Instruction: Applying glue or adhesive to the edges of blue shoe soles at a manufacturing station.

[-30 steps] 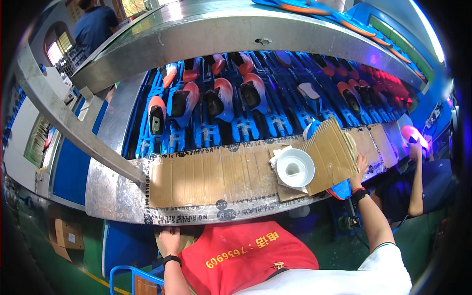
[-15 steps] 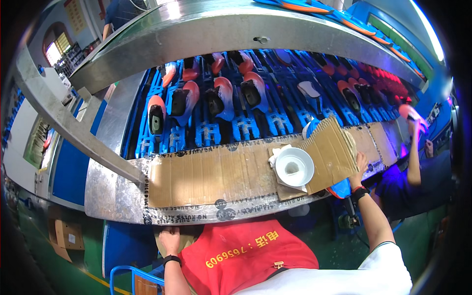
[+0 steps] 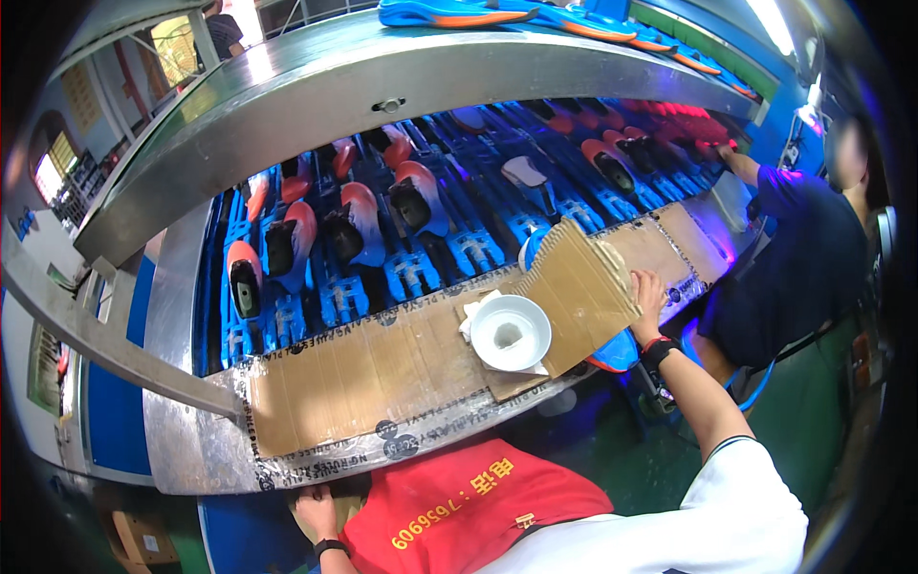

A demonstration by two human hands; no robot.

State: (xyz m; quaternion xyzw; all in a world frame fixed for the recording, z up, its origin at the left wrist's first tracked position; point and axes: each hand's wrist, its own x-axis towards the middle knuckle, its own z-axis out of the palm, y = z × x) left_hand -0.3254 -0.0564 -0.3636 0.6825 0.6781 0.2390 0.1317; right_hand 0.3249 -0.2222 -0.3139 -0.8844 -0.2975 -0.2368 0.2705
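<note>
Right hand [image 3: 650,302] at cardboard flap edge [image 3: 585,304], left hand [image 3: 316,515] by table edge [image 3: 215,471] — can't tell either grip.

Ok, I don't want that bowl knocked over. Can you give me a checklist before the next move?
1. Bowl upright: ok.
2. Right hand at the cardboard flap's edge: ok.
3. Bowl clear of the flap: cannot tell, they sit too close in this view.
4. Blue piece uncovered: not ok, the flap hides part.
5. Left hand's grip: cannot tell.
6. Co-worker's hand away from the bowl: ok.
</note>
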